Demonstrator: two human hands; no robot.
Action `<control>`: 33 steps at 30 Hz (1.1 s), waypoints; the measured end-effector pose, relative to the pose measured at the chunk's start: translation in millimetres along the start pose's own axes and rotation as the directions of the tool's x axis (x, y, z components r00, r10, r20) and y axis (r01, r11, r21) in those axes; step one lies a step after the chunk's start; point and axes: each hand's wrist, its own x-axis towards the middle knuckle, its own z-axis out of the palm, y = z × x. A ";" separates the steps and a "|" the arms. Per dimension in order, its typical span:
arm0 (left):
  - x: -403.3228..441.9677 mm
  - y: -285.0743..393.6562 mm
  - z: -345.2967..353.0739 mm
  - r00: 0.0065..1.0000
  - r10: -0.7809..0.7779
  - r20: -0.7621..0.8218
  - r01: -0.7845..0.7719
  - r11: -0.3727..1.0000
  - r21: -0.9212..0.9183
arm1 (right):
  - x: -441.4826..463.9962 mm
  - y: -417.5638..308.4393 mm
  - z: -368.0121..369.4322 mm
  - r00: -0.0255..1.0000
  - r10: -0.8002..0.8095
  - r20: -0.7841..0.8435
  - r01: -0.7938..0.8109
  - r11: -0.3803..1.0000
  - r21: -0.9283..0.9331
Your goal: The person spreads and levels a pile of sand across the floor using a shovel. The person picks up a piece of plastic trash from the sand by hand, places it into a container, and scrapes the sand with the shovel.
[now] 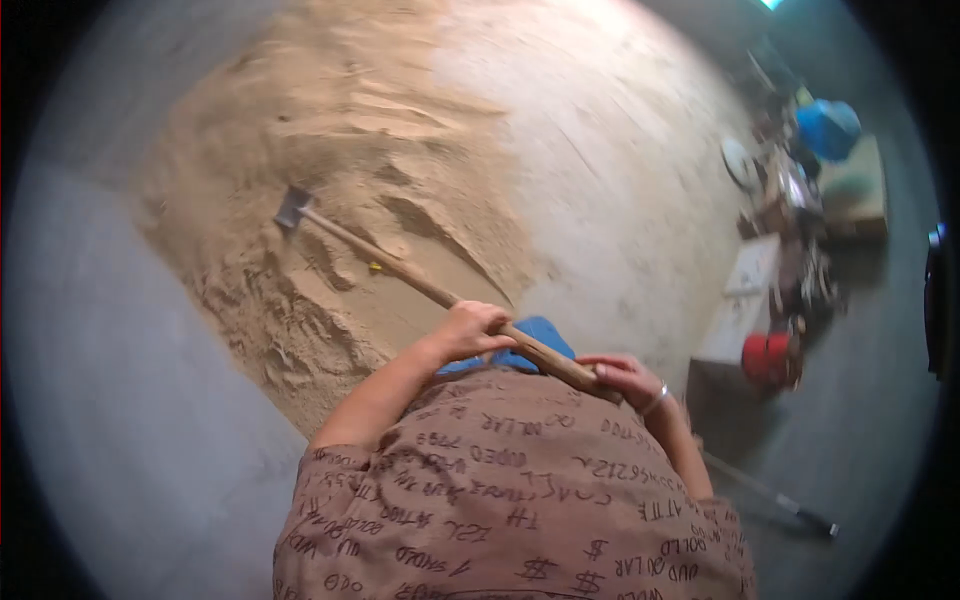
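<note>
A hoe [390,262] with a long wooden handle slants across the view, its dark metal blade [293,207] resting on or just over the sand [360,150]. My left hand [470,332] is closed round the middle of the handle. Close to my body, my right hand [625,378] holds the near end of the handle, with a bracelet on the wrist. Part of the right hand's grip is hidden by the handle. A small yellow thing [376,267] lies on the sand below the handle.
Sand spreads over the pale concrete floor [610,180]. Along the right stand a blue bag or bundle [828,128], a red container [768,357], boards and mixed clutter. A long thin tool [770,492] lies at lower right. A grey wall or floor surface [130,360] borders the left.
</note>
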 end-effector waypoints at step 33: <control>5.0 -4.8 53.2 0.963 0.113 0.244 -0.076 0.984 -0.159 | -36.5 98.2 1.2 0.971 0.175 -0.165 -0.134 0.962 0.237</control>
